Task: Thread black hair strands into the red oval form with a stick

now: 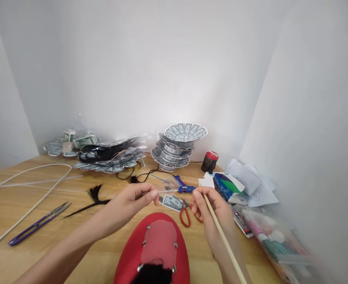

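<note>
My right hand (211, 205) is closed on a thin cream-coloured rod (224, 236), which slants down to the bottom right edge. Opposite it, my left hand (141, 197) pinches thumb against forefinger; what lies between them is too small to make out. A blue glue gun (186, 189) lies on the table behind the gap between my hands, a translucent stick reaching from it toward the left fingertips. Below my hands stands a rounded red form (126, 256) with a pink studded patch and black strands at its lower end. Red-handled scissors (185, 217) lie partly behind my right hand.
Purple-handled snips (34, 229) and a white cord loop (43, 197) lie left, near a black tassel (94, 193). Stacked banknote-print paper bowls (175, 152) stand behind. A red-lidded jar (210, 161), papers (261, 189) and a plastic bag (283, 240) are on the right.
</note>
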Available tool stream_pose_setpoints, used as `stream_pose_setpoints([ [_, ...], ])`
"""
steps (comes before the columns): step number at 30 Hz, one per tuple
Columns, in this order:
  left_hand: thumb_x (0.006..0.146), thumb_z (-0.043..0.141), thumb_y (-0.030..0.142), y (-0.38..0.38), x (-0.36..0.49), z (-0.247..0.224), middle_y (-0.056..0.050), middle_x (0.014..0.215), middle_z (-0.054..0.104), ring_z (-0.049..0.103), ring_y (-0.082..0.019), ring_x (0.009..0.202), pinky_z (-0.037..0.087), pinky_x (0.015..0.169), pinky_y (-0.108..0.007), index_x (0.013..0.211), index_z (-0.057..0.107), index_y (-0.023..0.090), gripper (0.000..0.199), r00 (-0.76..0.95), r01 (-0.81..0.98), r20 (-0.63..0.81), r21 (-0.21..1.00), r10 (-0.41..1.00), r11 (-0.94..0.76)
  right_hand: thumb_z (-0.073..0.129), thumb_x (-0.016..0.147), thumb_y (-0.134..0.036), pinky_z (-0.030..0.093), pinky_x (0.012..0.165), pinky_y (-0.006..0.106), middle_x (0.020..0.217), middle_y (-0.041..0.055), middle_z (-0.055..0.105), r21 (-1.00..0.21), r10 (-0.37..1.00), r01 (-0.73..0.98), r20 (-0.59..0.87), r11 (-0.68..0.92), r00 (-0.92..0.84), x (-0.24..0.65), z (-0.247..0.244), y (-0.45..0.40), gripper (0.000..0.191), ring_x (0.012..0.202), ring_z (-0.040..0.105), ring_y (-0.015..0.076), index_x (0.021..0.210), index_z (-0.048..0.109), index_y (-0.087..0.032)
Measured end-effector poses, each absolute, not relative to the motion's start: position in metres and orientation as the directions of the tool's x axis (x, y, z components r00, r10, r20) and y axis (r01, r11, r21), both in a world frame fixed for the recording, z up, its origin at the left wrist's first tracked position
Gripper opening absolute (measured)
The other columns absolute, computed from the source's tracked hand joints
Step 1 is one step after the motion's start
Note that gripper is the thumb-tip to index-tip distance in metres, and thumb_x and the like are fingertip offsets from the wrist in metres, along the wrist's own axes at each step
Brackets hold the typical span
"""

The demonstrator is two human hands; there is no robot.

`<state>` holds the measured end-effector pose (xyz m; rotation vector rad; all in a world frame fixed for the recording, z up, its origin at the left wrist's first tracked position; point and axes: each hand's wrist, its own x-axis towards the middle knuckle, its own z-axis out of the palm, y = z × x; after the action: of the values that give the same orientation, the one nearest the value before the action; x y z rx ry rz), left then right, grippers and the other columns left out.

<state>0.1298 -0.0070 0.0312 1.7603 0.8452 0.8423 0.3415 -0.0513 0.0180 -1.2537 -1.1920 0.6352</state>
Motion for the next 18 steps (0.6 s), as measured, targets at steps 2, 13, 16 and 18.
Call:
stream_pose_setpoints([
  [2, 0.093, 0.051, 0.051, -0.008, 0.128, 0.033, 0.005, 0.066, 0.042, 0.033, -0.014, 0.062, 0.022, 0.057, -0.025, 0.078, 0.062, 0.018, 0.038, 0.529, 0.245, 0.188, 0.900, 0.827, -0.362, 0.060, 0.087, -0.046, 0.037, 0.047, 0.022, 0.051, -0.0040, 0.058, -0.930, 0.876, 0.273, 0.335, 0.248, 0.346, 0.346, 0.017, -0.048, 0.027, 0.044, 0.048, 0.0111, 0.079, 0.062, -0.020],
  [13, 0.094, 0.040, 0.043, -0.010, 0.144, 0.023, 0.003, 0.067, 0.042, 0.038, -0.016, 0.065, 0.026, 0.060, -0.027, 0.071, 0.049, 0.020, 0.035, 0.565, 0.411, 0.161, 0.795, 0.809, -0.445, 0.054, 0.096, -0.029, 0.054, 0.089, 0.037, 0.122, 0.0108, 0.073, -0.515, 0.721, 0.746, 0.690, 0.422, 0.069, 0.327, 0.020, -0.073, 0.032, 0.109, 0.069, 0.0279, 0.124, 0.067, -0.020],
  [16, 0.094, 0.040, 0.046, -0.010, 0.144, 0.021, 0.003, 0.069, 0.044, 0.040, -0.016, 0.067, 0.029, 0.062, -0.027, 0.071, 0.049, 0.020, 0.036, 0.595, 0.365, 0.160, 0.819, 0.787, -0.442, 0.059, 0.092, -0.017, 0.055, 0.086, 0.037, 0.121, 0.0139, 0.073, -0.463, 0.784, 0.750, 0.609, 0.472, -0.118, 0.315, 0.014, -0.070, 0.037, 0.108, 0.070, 0.0294, 0.129, 0.065, -0.015],
  [18, 0.094, 0.041, 0.048, -0.010, 0.144, 0.022, 0.002, 0.072, 0.047, 0.042, -0.017, 0.070, 0.031, 0.064, -0.027, 0.073, 0.052, 0.019, 0.038, 0.608, 0.337, 0.151, 0.839, 0.779, -0.426, 0.059, 0.092, -0.015, 0.054, 0.076, 0.032, 0.104, 0.0091, 0.076, -0.540, 0.841, 0.708, 0.521, 0.455, -0.143, 0.314, 0.011, -0.066, 0.028, 0.093, 0.072, 0.0257, 0.116, 0.073, -0.019],
])
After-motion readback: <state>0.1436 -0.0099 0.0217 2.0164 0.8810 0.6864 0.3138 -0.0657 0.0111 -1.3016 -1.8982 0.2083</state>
